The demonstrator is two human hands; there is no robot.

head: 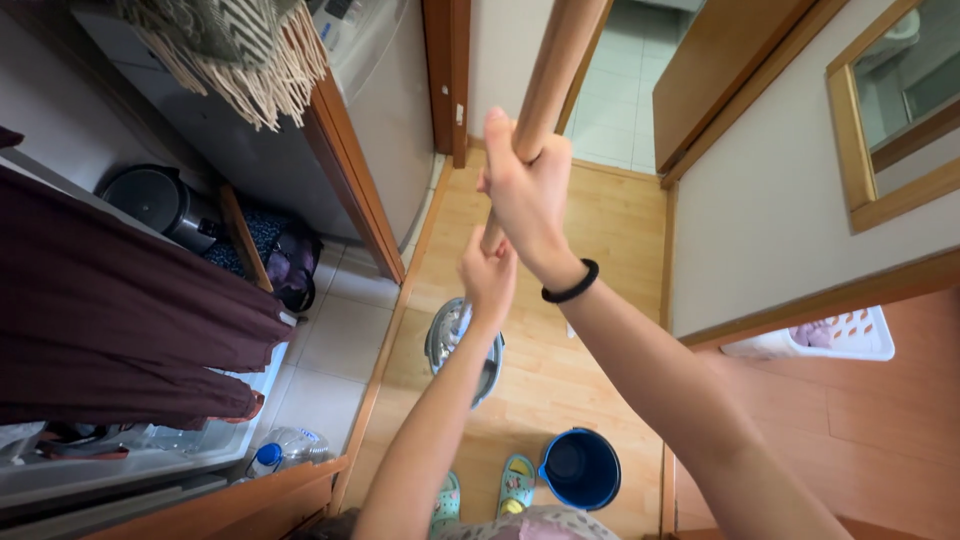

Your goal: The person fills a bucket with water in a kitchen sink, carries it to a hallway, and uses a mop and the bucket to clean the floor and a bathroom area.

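Wooden round pole (555,60): both hands' fingers clamped; grey mop head (462,345) probably below

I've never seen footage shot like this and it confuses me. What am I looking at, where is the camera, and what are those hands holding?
There is no machine here: this is one picture from a camera worn on a person's head, looking straight down at their own arms and feet. Both bare hands grip a long wooden pole, most likely a mop handle. The right hand, with a black band at the wrist, is higher; the left hand holds just below it. The pole runs down into a grey mop bucket on the light wooden floor. A blue bucket stands beside the person's green slippers. To the left is a tiled area with a plastic bottle and hanging dark red cloth; to the right, a white laundry basket.
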